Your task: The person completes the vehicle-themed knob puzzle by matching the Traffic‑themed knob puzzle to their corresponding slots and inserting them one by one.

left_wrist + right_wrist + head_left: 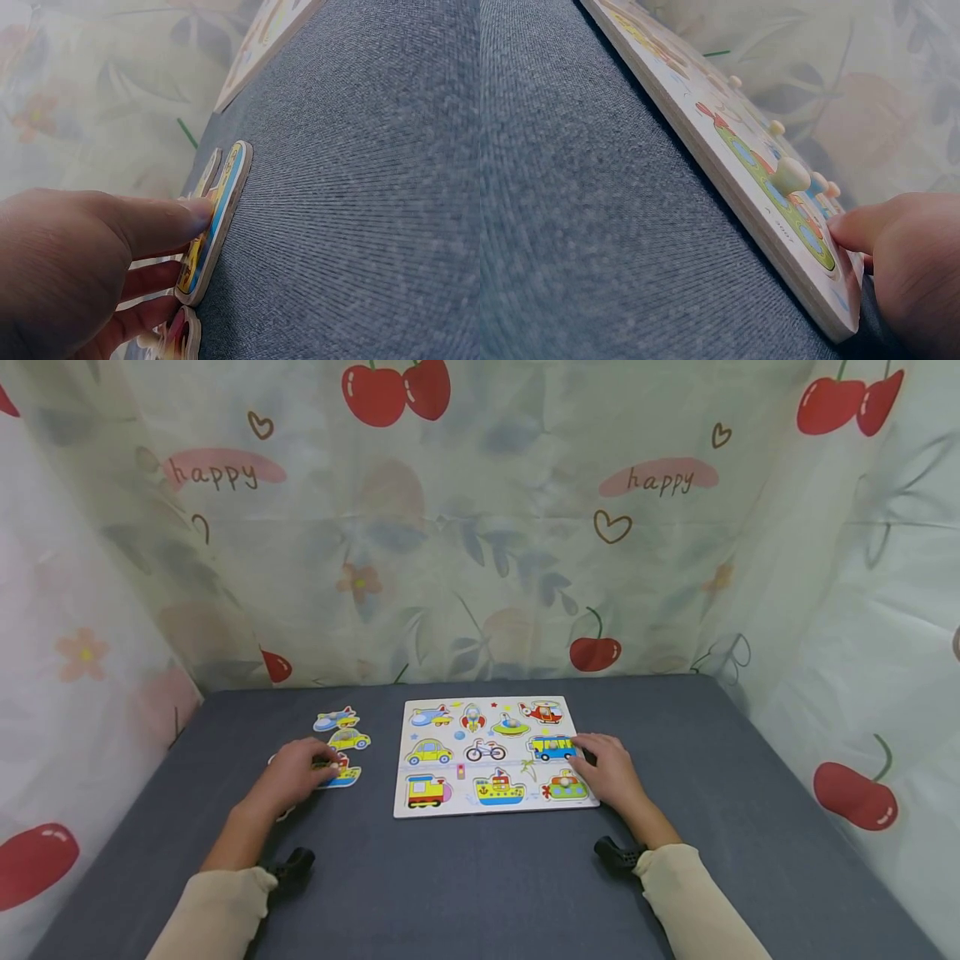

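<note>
On the left, my left hand [296,772] pinches a ship puzzle piece [217,217] from above; the thumb lies over its printed face. The ship piece sits low on the cloth, and its knob is hidden by the fingers. A yellow car piece [349,740] and a plane piece [336,719] lie just beyond that hand. My right hand [611,772] rests at the right edge of the white puzzle board [465,760], thumb and forefinger reaching onto its face beside the bus piece [552,748] and the submarine piece [742,150].
The board also bears a helicopter piece [542,712], a flying saucer piece [511,725] and a rocket piece [473,718], with pictured recesses among them. Another piece [180,334] lies partly under the left hand. A patterned curtain [480,568] stands behind the dark cloth-covered table [450,893].
</note>
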Demonstrator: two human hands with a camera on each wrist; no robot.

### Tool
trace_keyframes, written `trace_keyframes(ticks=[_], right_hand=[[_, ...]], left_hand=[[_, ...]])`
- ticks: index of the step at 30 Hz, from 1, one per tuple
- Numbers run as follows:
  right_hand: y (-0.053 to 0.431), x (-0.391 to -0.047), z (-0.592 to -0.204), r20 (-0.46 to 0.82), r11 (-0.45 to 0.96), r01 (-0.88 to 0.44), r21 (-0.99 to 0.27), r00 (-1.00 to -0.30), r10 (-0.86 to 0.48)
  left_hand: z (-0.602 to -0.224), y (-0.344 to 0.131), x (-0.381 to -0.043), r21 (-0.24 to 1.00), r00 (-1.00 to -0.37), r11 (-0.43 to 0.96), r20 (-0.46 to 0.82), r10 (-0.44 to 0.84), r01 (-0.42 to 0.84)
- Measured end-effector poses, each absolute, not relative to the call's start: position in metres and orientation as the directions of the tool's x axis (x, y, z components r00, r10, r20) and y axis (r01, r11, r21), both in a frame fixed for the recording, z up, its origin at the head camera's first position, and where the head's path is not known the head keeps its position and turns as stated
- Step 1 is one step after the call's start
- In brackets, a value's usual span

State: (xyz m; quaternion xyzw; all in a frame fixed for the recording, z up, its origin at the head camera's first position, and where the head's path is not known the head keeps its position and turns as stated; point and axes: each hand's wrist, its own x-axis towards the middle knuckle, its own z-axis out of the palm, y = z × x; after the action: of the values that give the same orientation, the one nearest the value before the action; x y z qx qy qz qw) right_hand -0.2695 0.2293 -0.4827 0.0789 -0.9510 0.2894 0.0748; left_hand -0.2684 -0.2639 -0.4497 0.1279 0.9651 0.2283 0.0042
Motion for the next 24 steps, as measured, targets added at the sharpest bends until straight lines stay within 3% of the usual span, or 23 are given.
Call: trace_keyframes(ticks=[12, 24], right_hand=[[0.229, -0.269, -0.484, 0.186, 0.821, -0.192, -0.538, -0.977, -0.107], [0.230, -0.269, -0.485, 0.186, 0.818, -0.190, -0.543, -0.977, -0.103]], left_hand=[[-0.446, -0.261, -0.269, 0.436, -0.972, 0.872, 0.029, 0.235, 0.224], [-0.441, -0.251, -0.265, 0.418, -0.966, 0.871, 0.090, 0.243, 0.258]])
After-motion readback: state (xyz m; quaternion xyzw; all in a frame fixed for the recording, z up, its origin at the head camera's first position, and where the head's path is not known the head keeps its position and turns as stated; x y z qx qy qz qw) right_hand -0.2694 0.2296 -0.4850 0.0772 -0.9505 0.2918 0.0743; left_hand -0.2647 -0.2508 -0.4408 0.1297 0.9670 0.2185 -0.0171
